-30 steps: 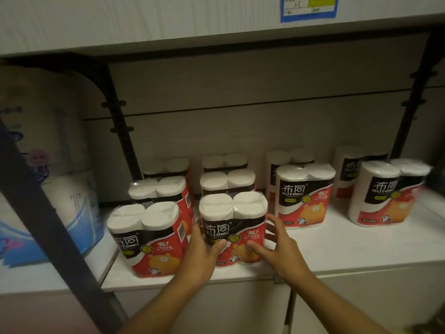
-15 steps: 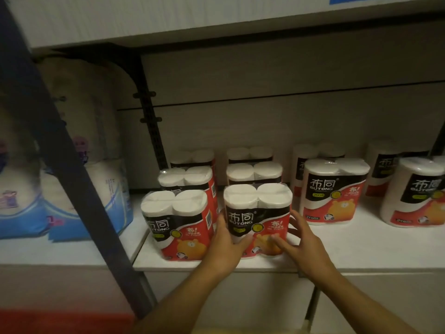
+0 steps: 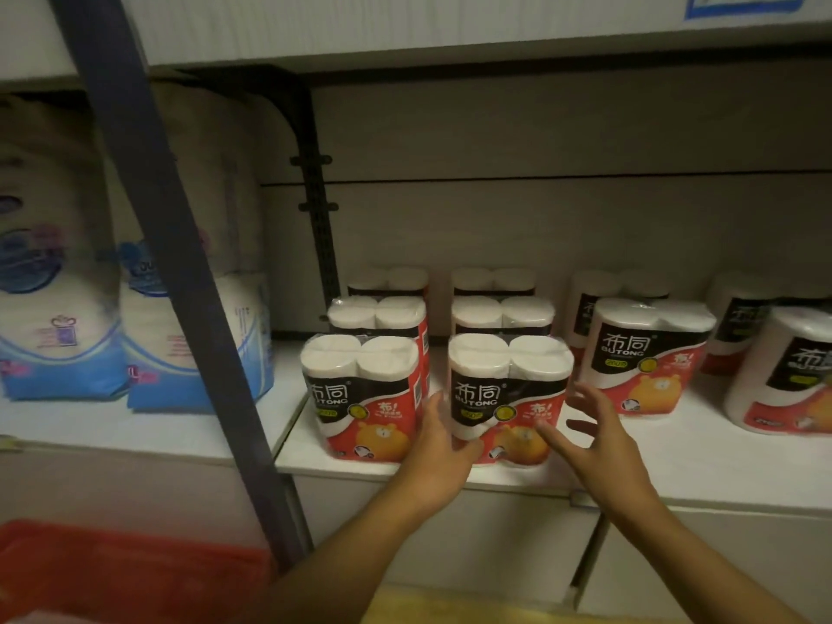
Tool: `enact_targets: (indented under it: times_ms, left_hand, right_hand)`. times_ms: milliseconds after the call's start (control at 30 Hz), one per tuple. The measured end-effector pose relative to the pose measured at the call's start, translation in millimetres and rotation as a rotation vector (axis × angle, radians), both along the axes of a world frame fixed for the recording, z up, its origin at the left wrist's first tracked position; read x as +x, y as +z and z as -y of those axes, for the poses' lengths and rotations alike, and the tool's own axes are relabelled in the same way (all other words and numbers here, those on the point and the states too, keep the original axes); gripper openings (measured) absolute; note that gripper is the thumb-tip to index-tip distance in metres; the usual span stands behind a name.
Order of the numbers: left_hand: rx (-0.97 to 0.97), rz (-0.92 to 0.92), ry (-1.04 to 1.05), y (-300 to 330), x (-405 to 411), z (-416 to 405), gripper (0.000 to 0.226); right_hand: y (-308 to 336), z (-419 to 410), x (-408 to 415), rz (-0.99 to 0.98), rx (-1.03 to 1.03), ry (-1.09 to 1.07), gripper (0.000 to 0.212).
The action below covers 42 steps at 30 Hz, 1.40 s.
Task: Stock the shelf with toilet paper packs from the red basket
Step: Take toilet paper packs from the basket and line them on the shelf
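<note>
A toilet paper pack (image 3: 508,389) with a black and red label stands upright at the front of the white shelf (image 3: 675,466). My left hand (image 3: 439,448) touches its lower left side, between it and the neighbouring front pack (image 3: 364,394). My right hand (image 3: 594,439) hovers just off its right side with fingers spread, holding nothing. More packs stand in rows behind and to the right (image 3: 648,358). A corner of the red basket (image 3: 126,574) shows at the bottom left.
A dark blue upright post (image 3: 180,281) slants across the left. Blue and white bagged goods (image 3: 67,317) fill the left shelf bay. A black bracket (image 3: 315,186) rises behind the packs. The upper shelf (image 3: 450,33) hangs overhead with a blue price tag (image 3: 747,4).
The view has swung left and down, bringing the red basket into sight. My right hand has come off the front pack and spread its fingers; my left hand stays at the pack's side.
</note>
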<state>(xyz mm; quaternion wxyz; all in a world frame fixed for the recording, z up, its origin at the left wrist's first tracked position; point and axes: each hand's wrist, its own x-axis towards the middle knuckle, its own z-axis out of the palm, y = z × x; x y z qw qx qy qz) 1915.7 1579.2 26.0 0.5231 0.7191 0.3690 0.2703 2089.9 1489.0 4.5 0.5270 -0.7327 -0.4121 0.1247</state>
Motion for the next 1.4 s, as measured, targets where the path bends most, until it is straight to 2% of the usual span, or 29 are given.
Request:
enact_targets:
  times_ms: [133,200,267,333,433,500,567,667,800,1000,1133,1267,1333,1400]
  left_hand:
    - [0.021,-0.024,-0.005,-3,-22,14,0.066]
    - [0.081,-0.081,0.063,-9,-45,17,0.047]
    - [0.187,-0.085,0.217,-12,-74,15,0.020]
    - [0.291,-0.035,0.430,-10,-99,3,0.033]
    - [0.282,-0.040,0.667,-8,-115,-35,0.092]
    - [0.203,-0.093,0.621,-9,-115,-57,0.120]
    - [0.180,-0.075,0.506,-14,-110,-73,0.130]
    - [0.148,-0.024,0.381,-21,-100,-79,0.120]
    - [0.183,0.012,0.419,-28,-91,-84,0.095]
    - [0.177,0.022,0.408,-31,-86,-93,0.090]
    - [0.153,0.023,0.391,-29,-89,-90,0.098]
    - [0.107,-0.031,0.374,-24,-102,-84,0.131]
    - [0.076,-0.064,0.420,-26,-118,-81,0.118]
    - [0.061,-0.032,0.411,-24,-140,-73,0.073]
  right_hand:
    - [-2,6,-4,-0.034,-0.010,-0.046,0.081]
    - [-5,12,-8,-0.069,0.003,-0.062,0.083]
    - [-7,16,-12,-0.083,-0.005,-0.033,0.086]
    - [-8,13,-13,-0.115,-0.035,-0.010,0.089]
    - [-2,1,-15,-0.149,-0.037,0.038,0.093]
    - [1,-8,-17,-0.151,-0.033,0.082,0.094]
    - [3,-15,-17,-0.150,-0.036,0.088,0.093]
    - [0,-22,-17,-0.135,-0.034,0.022,0.087]
    - [-7,-23,-14,-0.076,-0.037,-0.042,0.084]
    - [-8,-23,-11,-0.041,-0.046,-0.045,0.084]
    - [-8,-21,-14,-0.020,-0.036,-0.025,0.084]
    - [-5,-9,-16,-0.002,0.040,-0.090,0.085]
    - [-14,6,-10,0.012,0.029,-0.163,0.075]
    - [-59,14,23,0.068,-0.115,-0.086,0.054]
